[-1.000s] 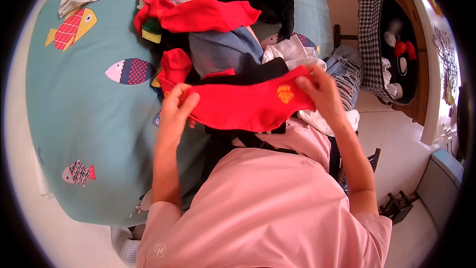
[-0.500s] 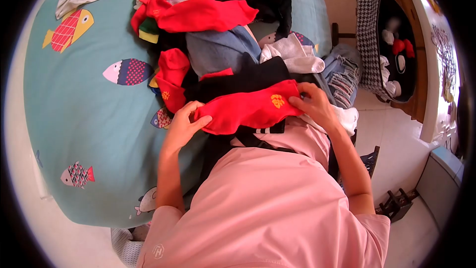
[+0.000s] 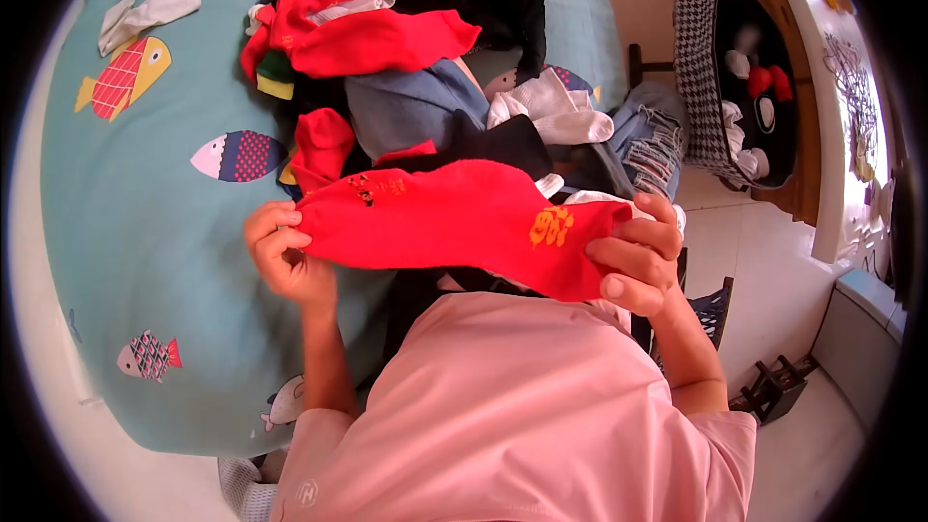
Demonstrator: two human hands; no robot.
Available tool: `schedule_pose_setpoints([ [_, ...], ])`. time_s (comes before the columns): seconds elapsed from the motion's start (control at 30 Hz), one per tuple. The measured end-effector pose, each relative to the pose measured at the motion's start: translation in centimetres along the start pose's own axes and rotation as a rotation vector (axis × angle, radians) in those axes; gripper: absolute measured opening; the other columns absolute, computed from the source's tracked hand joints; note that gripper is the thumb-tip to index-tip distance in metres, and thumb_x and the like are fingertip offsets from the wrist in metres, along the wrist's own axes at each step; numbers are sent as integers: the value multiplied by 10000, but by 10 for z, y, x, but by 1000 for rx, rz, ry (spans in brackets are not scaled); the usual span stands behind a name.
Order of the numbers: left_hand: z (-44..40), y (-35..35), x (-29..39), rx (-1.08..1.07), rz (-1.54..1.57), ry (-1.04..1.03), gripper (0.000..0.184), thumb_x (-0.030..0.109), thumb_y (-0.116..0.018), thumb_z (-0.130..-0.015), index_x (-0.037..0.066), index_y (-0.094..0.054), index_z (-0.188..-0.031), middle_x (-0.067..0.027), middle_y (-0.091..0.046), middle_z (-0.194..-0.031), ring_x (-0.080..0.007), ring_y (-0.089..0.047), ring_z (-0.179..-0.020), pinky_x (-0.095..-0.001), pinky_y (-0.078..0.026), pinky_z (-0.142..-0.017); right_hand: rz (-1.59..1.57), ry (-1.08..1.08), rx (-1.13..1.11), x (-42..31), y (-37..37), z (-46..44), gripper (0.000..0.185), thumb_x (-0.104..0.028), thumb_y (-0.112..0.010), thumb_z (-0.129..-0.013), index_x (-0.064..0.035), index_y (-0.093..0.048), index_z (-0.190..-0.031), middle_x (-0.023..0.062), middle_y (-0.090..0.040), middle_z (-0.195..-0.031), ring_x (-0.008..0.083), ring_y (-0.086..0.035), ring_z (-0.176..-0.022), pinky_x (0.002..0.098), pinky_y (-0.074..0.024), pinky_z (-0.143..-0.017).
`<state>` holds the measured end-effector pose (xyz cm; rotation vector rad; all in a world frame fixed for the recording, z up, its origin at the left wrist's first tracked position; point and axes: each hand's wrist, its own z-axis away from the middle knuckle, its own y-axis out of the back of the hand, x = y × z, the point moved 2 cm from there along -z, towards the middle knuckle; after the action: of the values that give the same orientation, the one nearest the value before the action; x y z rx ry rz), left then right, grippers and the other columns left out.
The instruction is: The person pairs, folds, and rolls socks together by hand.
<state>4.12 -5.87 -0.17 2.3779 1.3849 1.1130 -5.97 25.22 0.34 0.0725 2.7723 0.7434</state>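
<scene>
In the head view, grips the left end of a red sock (image 3: 425,217) with the left hand (image 3: 290,264) and the right end with the right hand (image 3: 643,259). Holds it between the pink shirt (image 3: 522,396) and the clothes pile (image 3: 411,101), seemingly pulled from both ends to keep the cloth flat, with the orange mark (image 3: 550,226) facing up. Has white socks (image 3: 573,126) beyond, to the right.

Sock (image 3: 425,222) in front, clothes pile (image 3: 411,101) behind on bed (image 3: 169,266), basket (image 3: 699,53) right
</scene>
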Motion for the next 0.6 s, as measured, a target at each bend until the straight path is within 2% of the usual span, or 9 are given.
schedule_pose_setpoints([
  [0.07, 0, -1, 2, 11, -23, 11, 303, -111, -615, -707, 76, -386, -775, -110, -514, -961, -222, -521, -900, -317, -442, -804, 92, -14, -48, -7, 1, -1, 305, -127, -642, -606, -177, -628, -906, -24, -492, -785, 155, -460, -763, 381, -450, -830],
  [0.17, -1, -2, 4, -8, 38, 72, 299, -100, -625, -713, 78, -395, -782, -131, -530, -999, -227, -529, -919, -320, -441, -822, 44, -18, -60, -3, -2, -2, 268, -131, -638, -568, -175, -642, -832, -15, -496, -789, 160, -470, -772, 387, -448, -841],
  [0.2, 1, -3, 1, 44, 60, 82, 271, -12, -670, -720, 63, -414, -766, -139, -571, -993, -272, -546, -924, -355, -447, -820, 44, -47, -53, -2, -3, 0, 291, -130, -646, -548, -175, -635, -835, -9, -497, -788, 167, -475, -774, 398, -437, -873],
  [0.3, -2, -4, 4, -16, 80, 86, 297, -70, -648, -720, 78, -402, -797, -155, -549, -1052, -247, -539, -972, -339, -443, -846, 10, -206, -51, -2, -4, -2, 260, -118, -706, -566, -157, -593, -796, 17, -582, -897, 200, -531, -849, 422, -407, -922],
  [0.4, -3, -5, 3, -27, 156, 75, 292, -42, -656, -741, 78, -398, -806, -170, -551, -1060, -257, -542, -986, -336, -450, -841, -82, -270, -60, 3, -5, 0, 228, -119, -712, -630, -132, -567, -805, 61, -603, -931, 233, -557, -904, 421, -414, -912],
  [0.5, -4, -11, 9, -12, 332, 139, 249, -8, -652, -758, 59, -417, -806, -163, -570, -996, -250, -551, -927, -335, -450, -817, -611, -522, -34, 12, -6, 9, 196, -126, -698, -691, -106, -549, -817, 110, -602, -921, 256, -568, -917, 404, -441, -871],
  [0.53, -4, -12, 11, -4, 402, 165, 230, 6, -650, -765, 50, -428, -807, -158, -579, -964, -246, -556, -898, -334, -450, -805, -795, -633, 22, 11, -10, 16, 237, -102, -634, -787, -65, -513, -987, 142, -602, -937, 222, -578, -900, 338, -459, -827],
  [0.6, 4, -7, 1, -70, 490, 491, 198, 53, -640, -792, 41, -451, -848, -123, -570, -932, -199, -544, -876, -297, -441, -784, -863, -1105, 127, 9, -25, 14, 322, -74, -582, -833, -59, -429, -1115, 137, -603, -933, 189, -575, -872, 295, -456, -806],
])
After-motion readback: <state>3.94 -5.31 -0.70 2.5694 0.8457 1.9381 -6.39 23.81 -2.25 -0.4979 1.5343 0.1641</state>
